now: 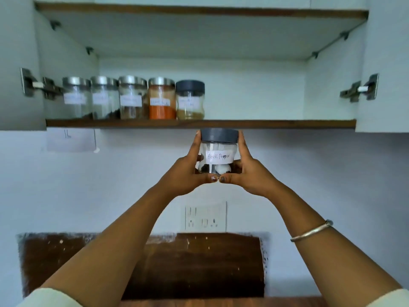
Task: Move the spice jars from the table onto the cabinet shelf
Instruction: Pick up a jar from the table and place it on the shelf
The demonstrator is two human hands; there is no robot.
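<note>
The left hand (188, 171) and right hand (247, 171) curl round the pepper jar (219, 149), thumbs touching under it. Its lid is just below the shelf (276, 124) edge. Five jars (132, 98) stand on the shelf's left side; the right side is open.

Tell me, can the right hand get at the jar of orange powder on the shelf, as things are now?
Probably not yet: the right hand and the left hand both grip the Black Pepper jar just below the shelf. The cabinet stands open and nothing blocks the orange jar.
</note>
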